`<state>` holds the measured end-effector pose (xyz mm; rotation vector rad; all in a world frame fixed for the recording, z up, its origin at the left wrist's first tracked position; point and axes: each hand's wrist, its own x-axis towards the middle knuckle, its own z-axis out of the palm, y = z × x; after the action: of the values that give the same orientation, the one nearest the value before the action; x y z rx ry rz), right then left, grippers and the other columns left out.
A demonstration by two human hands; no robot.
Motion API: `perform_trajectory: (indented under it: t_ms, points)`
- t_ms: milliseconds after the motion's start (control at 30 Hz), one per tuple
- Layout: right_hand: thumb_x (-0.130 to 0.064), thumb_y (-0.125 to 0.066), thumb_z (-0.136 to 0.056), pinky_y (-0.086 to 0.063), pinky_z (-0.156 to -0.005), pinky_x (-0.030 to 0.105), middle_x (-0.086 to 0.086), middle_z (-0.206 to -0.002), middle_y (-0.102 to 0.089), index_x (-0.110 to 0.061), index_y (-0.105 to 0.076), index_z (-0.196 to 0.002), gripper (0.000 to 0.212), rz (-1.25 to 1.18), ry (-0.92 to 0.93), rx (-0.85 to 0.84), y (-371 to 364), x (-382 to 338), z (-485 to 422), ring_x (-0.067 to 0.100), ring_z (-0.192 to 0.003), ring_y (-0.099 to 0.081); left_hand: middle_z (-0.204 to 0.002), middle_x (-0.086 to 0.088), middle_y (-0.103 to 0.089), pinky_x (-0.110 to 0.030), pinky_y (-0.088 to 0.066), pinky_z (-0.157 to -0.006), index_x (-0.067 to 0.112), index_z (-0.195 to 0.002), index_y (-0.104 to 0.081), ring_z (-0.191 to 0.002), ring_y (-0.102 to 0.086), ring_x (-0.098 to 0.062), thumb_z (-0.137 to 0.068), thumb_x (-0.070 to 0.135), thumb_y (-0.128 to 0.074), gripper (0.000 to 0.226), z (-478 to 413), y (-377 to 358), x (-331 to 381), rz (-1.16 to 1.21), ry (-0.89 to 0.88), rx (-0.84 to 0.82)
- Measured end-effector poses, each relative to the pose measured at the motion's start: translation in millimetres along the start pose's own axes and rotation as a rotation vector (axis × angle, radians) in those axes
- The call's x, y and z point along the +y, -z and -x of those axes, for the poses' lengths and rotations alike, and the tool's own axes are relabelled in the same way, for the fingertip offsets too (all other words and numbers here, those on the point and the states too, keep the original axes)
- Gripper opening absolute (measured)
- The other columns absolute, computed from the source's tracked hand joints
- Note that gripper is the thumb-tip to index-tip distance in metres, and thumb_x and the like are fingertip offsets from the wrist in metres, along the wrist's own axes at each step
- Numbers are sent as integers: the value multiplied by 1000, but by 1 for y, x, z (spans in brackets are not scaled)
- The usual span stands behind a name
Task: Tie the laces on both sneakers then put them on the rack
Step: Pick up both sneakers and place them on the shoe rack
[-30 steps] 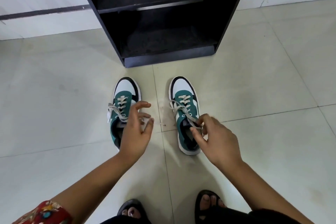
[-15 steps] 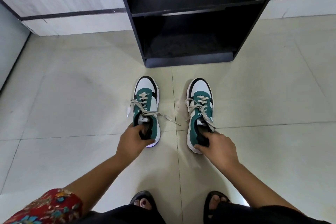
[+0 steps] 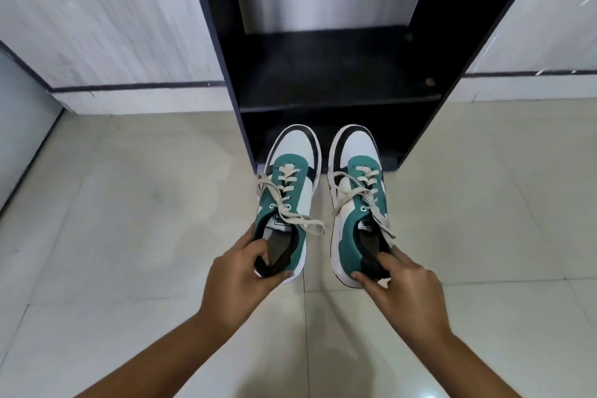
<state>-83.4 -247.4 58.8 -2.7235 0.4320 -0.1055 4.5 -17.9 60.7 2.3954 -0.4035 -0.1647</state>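
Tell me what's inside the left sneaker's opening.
Left sneaker: a grey insole, plus the left hand's thumb hooked over the heel collar. The toe end is hidden under the tongue.

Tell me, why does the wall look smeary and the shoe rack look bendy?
Head view: the wall is streaked with motion blur, the wide-angle lens splays the rack sides outward, and the sneakers and hands stay fairly sharp.

place: home entryway | cues: black shoe rack (image 3: 339, 74), tiled floor (image 3: 129, 236), marble-look wall (image 3: 97, 26)
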Motion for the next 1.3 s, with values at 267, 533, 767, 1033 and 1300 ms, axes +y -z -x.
perform_trajectory:
  t_ms: [267,533,767,1033,1300]
  points:
    - [-45,-58,-74,-24,-40,13,-3,-70,-61,-19,-53,-69,27,-5,21,46,188,-82,-12,20,-43,-55,-77,19,-47,-26,-37,-43,22,-62,-32,-53,-39,-12,-60,48,-70,46,-8,139,136,45,-76,79]
    - [-31,-76,-71,-44,-44,25,5,-83,-68,-15,-61,-80,24,53,24,-40,297,-141,-99,25,-50,-61,-77,12,-48,-17,-35,-46,20,-62,-38,-55,-44,-15,-61,30,-81,45,-80,231,220,88,33,77]
    - [-34,-64,-82,-48,-64,35,8,-105,-62,-13,-59,-99,28,-35,4,-127,292,-179,-203,33,-80,-64,-86,2,-62,-22,-37,-57,13,-82,-59,-69,-55,-22,-67,28,-78,28,-181,243,226,88,184,84]
    - [-32,-58,-86,-45,-68,34,11,-112,-57,-14,-54,-106,27,30,-25,-178,272,-189,-256,37,-88,-63,-90,-4,-62,-27,-38,-62,13,-77,-55,-72,-55,-25,-67,26,-78,28,-231,243,207,37,228,28]
    - [-33,-59,-85,-47,-70,35,9,-117,-56,-18,-51,-116,35,34,-44,-200,271,-192,-252,36,-94,-62,-104,-7,-58,-28,-39,-67,12,-92,-51,-83,-57,-28,-70,21,-76,34,-224,241,205,55,252,9]
